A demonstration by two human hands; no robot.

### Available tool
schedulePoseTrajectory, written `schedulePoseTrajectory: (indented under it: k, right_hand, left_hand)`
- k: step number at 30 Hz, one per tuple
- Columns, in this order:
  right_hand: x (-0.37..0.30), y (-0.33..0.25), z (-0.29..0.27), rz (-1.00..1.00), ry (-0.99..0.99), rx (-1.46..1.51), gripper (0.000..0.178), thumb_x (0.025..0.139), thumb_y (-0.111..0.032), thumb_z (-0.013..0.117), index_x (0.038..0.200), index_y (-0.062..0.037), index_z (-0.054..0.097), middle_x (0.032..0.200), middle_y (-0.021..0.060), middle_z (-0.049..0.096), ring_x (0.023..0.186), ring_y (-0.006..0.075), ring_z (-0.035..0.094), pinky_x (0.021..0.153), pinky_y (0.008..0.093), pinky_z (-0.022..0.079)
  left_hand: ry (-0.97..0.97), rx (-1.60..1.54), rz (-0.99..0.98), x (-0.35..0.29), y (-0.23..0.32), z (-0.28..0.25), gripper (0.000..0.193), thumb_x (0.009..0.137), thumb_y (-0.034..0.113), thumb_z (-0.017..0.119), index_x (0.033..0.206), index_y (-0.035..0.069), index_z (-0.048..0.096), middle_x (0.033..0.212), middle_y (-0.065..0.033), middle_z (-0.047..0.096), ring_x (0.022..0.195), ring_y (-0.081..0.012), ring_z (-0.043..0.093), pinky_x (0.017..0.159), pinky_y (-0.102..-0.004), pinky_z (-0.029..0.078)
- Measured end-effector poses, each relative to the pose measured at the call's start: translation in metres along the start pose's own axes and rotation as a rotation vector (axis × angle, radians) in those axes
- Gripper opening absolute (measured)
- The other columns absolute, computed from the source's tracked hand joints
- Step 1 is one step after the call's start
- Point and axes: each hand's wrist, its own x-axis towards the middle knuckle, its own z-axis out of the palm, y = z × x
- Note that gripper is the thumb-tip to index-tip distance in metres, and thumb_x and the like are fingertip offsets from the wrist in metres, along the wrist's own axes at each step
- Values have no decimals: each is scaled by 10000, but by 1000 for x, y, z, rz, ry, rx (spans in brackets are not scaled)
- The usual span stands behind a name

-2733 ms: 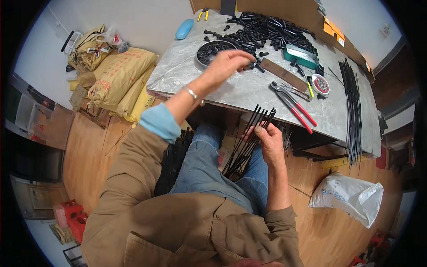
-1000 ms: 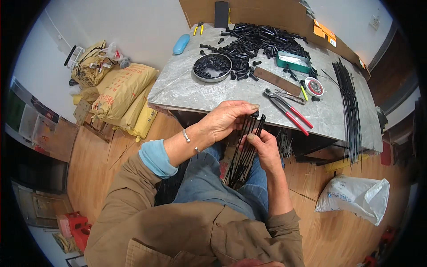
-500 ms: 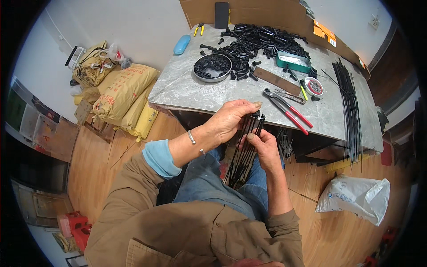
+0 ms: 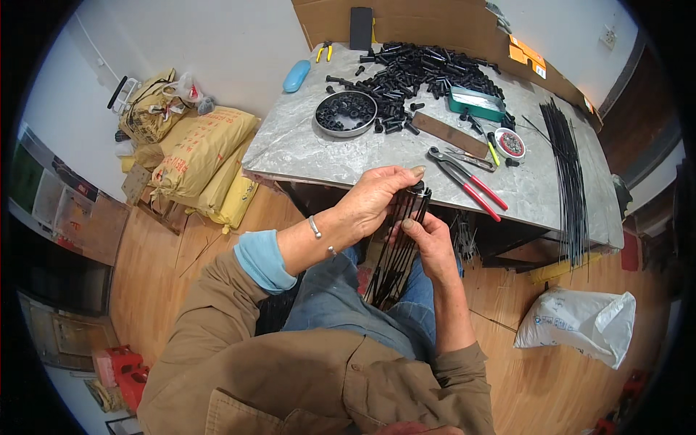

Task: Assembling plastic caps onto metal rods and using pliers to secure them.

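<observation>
In front of my lap hangs a bunch of thin black wires (image 4: 392,254), running down between my thighs. My left hand (image 4: 377,196) pinches at its top end, where a small dark round piece sits under the thumb, mostly hidden. Lower down and to the right, my right hand (image 4: 432,243) is closed around the bunch, its thumb lying across the wires. Nearest to my hands on the table lie pincers with red handles (image 4: 471,185), jaws toward the far left.
On the grey table (image 4: 290,148) are a heap of black bolts (image 4: 428,65), a round tin of black nuts (image 4: 346,114), a brown bar (image 4: 451,135), a green box (image 4: 477,103) and more black wires (image 4: 565,174). Stuffed sacks (image 4: 206,148) lean left; a white bag (image 4: 576,322) lies right.
Hardly anything differs. Both hands keep their hold on the black wires, and the view has shifted very slightly.
</observation>
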Motion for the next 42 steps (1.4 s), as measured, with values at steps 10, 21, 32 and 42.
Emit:
schedulePoseTrajectory:
  k: [10,21,32,42]
  right_hand:
    - [0,0,-2,5,-2,-42,214,882,-226,635,920,-15,623,813,77,662,735,161,642,705,292,522]
    - [0,-1,0,11,13,-39,219,880,-228,638,911,-12,616,802,78,661,717,163,644,690,291,526]
    - [2,0,-2,13,12,-24,215,876,-227,648,904,-17,611,800,79,660,717,169,648,692,290,532]
    - [1,-1,-1,36,42,8,193,886,-208,637,905,-18,608,796,68,658,710,146,635,675,271,519]
  left_hand:
    - [73,-25,-2,1,-1,0,89,902,126,614,920,40,595,877,-23,609,799,-111,604,726,-281,533]
    - [102,-17,-17,0,-1,2,253,919,127,579,1112,-35,583,983,-70,599,867,-135,582,749,-292,537]
    - [51,2,4,1,-3,-1,107,907,151,621,921,47,601,866,-2,614,773,-93,597,729,-282,521]
    - [131,230,147,-5,5,10,159,841,214,718,897,88,638,800,37,618,691,-54,560,620,-203,446]
